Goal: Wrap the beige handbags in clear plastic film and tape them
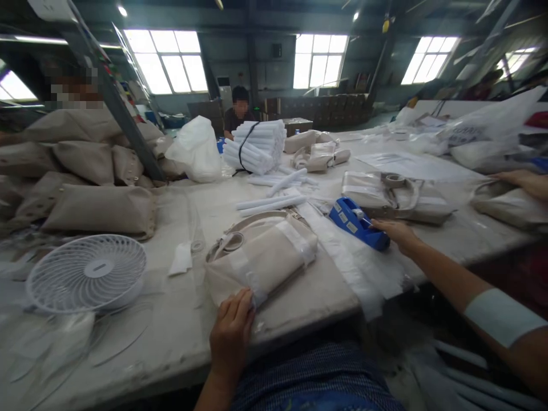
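Note:
A beige handbag (261, 257) lies at the table's front edge, with a white wrap around its body and a coiled strap (233, 242) on top. My left hand (233, 325) is closed on the bag's near corner, fingers bent over the end of the wrap. To the right stands a blue tape dispenser (358, 224). The fingers of my right hand (398, 235) are pinched together at its near end, on what looks like the tape. White plastic sheets (355, 268) lie partly beneath the dispenser. My right forearm wears a pale band (505, 315).
On the left are a white fan (89, 274) and a pile of beige bags (100, 210). White rolls (257, 149) stand bundled behind. Another wrapped bag (398, 197) lies beyond the dispenser. A co-worker's hand (528, 181) touches a bag at far right; another person sits behind the rolls.

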The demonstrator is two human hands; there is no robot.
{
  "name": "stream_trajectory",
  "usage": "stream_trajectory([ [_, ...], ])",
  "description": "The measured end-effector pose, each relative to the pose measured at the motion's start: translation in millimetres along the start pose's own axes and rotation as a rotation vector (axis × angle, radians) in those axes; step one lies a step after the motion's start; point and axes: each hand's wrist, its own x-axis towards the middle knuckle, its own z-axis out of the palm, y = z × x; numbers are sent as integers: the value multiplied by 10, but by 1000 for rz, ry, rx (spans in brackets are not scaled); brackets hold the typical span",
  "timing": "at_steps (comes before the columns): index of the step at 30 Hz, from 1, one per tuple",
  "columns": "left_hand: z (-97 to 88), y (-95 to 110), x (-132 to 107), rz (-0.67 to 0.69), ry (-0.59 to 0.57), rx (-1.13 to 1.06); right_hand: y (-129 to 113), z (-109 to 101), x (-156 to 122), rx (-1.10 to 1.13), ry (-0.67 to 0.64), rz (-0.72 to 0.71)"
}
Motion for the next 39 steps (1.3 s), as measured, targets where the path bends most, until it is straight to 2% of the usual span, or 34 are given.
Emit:
stream_trajectory([
  [3,0,3,5,0,6,9,-57,24,-13,234,-2,95],
  [7,1,-8,-7,16,-7,13,-136,-82,-129,506,120,66],
  [9,2,-14,-12,25,-14,17,-114,-176,-243,614,144,57],
  [12,4,-18,-10,23,-16,19,33,-300,-456,713,106,143],
  [16,5,-17,-2,18,-11,12,330,-338,-653,677,-20,346],
  [18,3,-19,0,23,-13,10,448,-292,-663,634,-29,399],
  [22,5,-27,-6,28,-14,9,563,-173,-585,521,36,380],
  [25,22,-29,-16,19,-10,14,575,-198,-619,378,98,332],
  [27,35,-30,-22,14,-16,8,548,-284,-729,246,117,231],
  [28,41,-32,-25,13,-19,2,517,-334,-800,156,110,122],
  [31,46,-37,-28,2,-19,-14,316,-426,-1009,-118,0,-377],
  [33,34,-32,-26,-13,-18,-20,81,-376,-1113,-175,-132,-673],
  [36,-5,0,-21,-45,-31,-42,-391,-92,-1236,-151,-387,-955],
  [39,-37,37,-10,-94,-51,-83,-931,375,-1382,-153,-648,-1158],
])
